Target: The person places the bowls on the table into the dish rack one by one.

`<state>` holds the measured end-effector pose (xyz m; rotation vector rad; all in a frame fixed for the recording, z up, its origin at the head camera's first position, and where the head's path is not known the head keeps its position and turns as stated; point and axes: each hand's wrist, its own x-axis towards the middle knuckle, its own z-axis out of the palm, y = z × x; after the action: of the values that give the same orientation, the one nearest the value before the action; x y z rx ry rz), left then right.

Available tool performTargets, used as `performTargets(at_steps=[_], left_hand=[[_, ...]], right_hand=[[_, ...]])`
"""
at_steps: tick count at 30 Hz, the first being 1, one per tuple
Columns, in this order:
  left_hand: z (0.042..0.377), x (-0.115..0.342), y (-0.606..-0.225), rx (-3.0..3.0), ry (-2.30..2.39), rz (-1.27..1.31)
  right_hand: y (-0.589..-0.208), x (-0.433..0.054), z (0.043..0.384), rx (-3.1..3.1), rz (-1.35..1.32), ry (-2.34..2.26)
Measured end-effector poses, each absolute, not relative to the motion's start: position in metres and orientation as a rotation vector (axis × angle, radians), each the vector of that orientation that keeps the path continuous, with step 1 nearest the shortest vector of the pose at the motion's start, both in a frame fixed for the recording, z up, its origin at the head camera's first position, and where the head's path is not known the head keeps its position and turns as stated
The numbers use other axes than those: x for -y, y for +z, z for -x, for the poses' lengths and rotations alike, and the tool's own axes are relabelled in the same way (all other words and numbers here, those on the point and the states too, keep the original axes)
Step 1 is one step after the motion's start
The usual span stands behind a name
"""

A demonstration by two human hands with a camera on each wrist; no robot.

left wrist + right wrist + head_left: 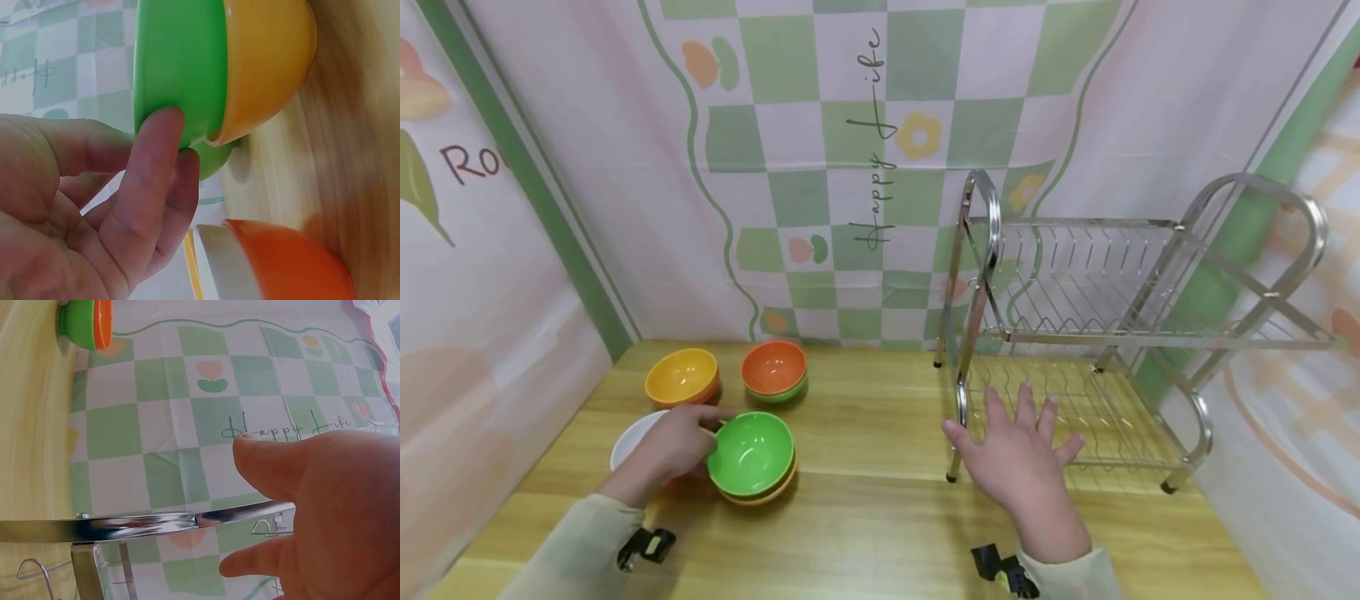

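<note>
My left hand pinches the left rim of a green bowl. That bowl sits in a yellow bowl, as the left wrist view shows, with a fingertip against its green outer wall. A white bowl, stacked on an orange bowl, is partly hidden by this hand. With fingers spread, my right hand hovers by the front left leg of a metal dish rack. Nothing is in it.
Behind the green bowl stand a yellow bowl on an orange one and a red-orange bowl on a green one. The wooden table meets a checked curtain at the back. Two-tiered, the rack occupies the right side.
</note>
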<state>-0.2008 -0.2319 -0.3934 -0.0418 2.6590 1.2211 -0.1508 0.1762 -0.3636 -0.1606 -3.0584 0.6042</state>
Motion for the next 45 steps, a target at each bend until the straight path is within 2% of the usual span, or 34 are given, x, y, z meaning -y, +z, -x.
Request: performTargets(at_steps=[9,17,45], left_hand=[[0.202,0.233,-0.392,-2.593,1.322,0.035],[0.203,0.230,-0.392,-2.440,1.501,0.134],[0.193,0.197,-0.376,-2.179,1.829,-0.040]], right_hand=[[-0.364,-0.179,0.151,3.073,0.161,0.586],[-0.364,-0.180,0.151,3.073,0.161,0.598],[-0.362,-0.184,0.149,3.016,0.062,0.821]])
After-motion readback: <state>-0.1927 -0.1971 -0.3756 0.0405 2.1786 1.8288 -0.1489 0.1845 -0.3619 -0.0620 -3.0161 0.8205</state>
